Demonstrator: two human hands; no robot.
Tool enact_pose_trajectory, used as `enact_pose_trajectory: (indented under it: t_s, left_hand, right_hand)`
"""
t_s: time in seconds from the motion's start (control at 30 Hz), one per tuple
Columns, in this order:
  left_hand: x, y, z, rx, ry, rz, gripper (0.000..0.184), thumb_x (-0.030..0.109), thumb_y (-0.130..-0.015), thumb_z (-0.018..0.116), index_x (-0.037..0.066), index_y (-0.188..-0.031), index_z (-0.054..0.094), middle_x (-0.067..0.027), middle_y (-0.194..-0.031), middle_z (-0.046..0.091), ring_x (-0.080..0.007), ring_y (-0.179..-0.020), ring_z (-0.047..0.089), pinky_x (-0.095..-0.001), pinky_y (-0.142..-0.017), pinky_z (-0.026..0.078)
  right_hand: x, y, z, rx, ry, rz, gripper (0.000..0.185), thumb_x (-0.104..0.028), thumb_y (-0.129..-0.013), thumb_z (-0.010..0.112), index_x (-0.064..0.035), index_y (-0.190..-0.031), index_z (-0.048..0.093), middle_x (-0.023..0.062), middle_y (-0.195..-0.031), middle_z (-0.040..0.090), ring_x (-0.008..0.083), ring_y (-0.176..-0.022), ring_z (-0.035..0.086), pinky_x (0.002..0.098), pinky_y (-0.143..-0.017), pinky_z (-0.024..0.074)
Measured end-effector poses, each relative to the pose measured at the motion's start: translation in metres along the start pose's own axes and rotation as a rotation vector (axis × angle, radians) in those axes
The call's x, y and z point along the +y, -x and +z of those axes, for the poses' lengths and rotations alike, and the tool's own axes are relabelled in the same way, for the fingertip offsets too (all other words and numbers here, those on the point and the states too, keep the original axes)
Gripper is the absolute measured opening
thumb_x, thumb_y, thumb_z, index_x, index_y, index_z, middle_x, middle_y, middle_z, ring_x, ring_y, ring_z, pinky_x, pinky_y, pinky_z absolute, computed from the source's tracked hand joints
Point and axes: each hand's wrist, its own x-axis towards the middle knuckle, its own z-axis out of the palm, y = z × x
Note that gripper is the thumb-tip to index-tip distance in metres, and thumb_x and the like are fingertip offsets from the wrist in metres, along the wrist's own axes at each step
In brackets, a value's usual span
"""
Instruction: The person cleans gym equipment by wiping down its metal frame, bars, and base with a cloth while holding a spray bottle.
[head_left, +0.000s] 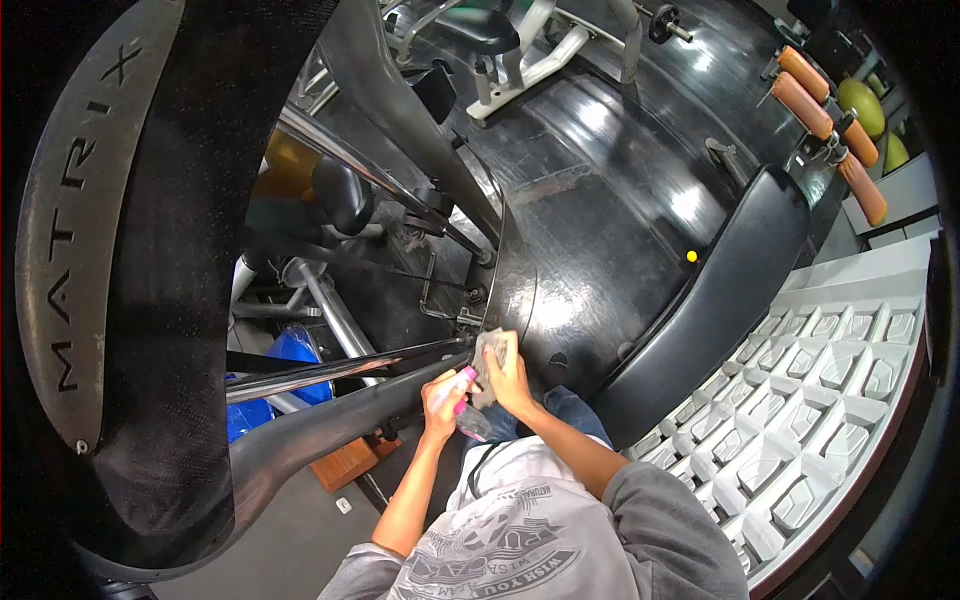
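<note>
My left hand is wrapped round a small spray bottle with a pink top and a clear body. A greyish cloth is gripped in my right hand, just beside the bottle's pink head. Both hands are close together in front of my body, near the lower end of a dark curved machine frame. Whether the cloth touches the frame, I cannot tell.
A MATRIX-marked machine panel rises close on the left. To the right lies a black padded bench beside a white textured wall panel. Wooden blocks and a blue object sit low on the left.
</note>
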Motion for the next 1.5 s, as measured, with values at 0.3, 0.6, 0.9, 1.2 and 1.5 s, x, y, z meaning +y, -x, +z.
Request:
enact_pose_trajectory:
  t_s: [0.3, 0.6, 0.9, 1.2, 1.5]
  left_hand:
    - [0.008, -0.024, 0.019, 0.061, -0.007, 0.043, 0.048, 0.038, -0.096, 0.049, -0.004, -0.084, 0.068, -0.0084, -0.076, 0.063, -0.0142, -0.062, 0.057, -0.0281, -0.057, 0.042]
    - [0.015, -0.048, 0.022, -0.042, 0.085, 0.017, 0.054, 0.046, -0.093, 0.05, -0.005, -0.088, 0.067, -0.0087, -0.079, 0.066, -0.0136, -0.064, 0.056, -0.0272, -0.059, 0.043]
    - [0.02, -0.052, 0.03, 0.01, -0.024, 0.157, 0.047, 0.037, -0.096, 0.049, -0.004, -0.083, 0.068, -0.0077, -0.071, 0.06, -0.0155, -0.059, 0.053, -0.0301, -0.056, 0.04]
    - [0.02, -0.054, 0.032, 0.027, -0.033, 0.148, 0.045, 0.037, -0.095, 0.051, -0.003, -0.081, 0.069, -0.0067, -0.066, 0.055, -0.015, -0.055, 0.051, -0.0304, -0.054, 0.037]
    - [0.025, -0.047, 0.035, 0.059, -0.18, 0.119, 0.057, 0.046, -0.096, 0.047, -0.004, -0.08, 0.068, -0.0094, -0.07, 0.059, -0.0162, -0.059, 0.054, -0.0311, -0.055, 0.04]
  right_hand:
    - [0.049, -0.097, 0.002, 0.287, 0.18, 0.134, 0.03, -0.032, -0.1, 0.05, -0.0106, -0.119, 0.041, 0.0306, -0.092, 0.064, 0.0514, -0.09, 0.063, 0.0541, -0.074, 0.047]
    - [0.009, -0.04, -0.004, 0.083, -0.019, 0.13, 0.032, -0.03, -0.099, 0.052, -0.0089, -0.119, 0.04, 0.0267, -0.094, 0.066, 0.0446, -0.088, 0.067, 0.0486, -0.075, 0.0499]
    - [0.106, -0.089, 0.009, 0.255, 0.251, 0.413, 0.038, -0.034, -0.096, 0.052, -0.0118, -0.125, 0.042, 0.0293, -0.114, 0.062, 0.05, -0.106, 0.059, 0.0531, -0.087, 0.0458]
    - [0.052, -0.061, 0.001, 0.23, 0.068, 0.252, 0.036, -0.036, -0.099, 0.051, -0.012, -0.125, 0.043, 0.0296, -0.108, 0.065, 0.0495, -0.103, 0.061, 0.0517, -0.086, 0.0467]
    - [0.184, -0.082, 0.016, 0.223, 0.225, 0.655, 0.05, -0.045, -0.092, 0.056, -0.0182, -0.132, 0.044, 0.0293, -0.118, 0.063, 0.0484, -0.109, 0.06, 0.0532, -0.092, 0.0457]
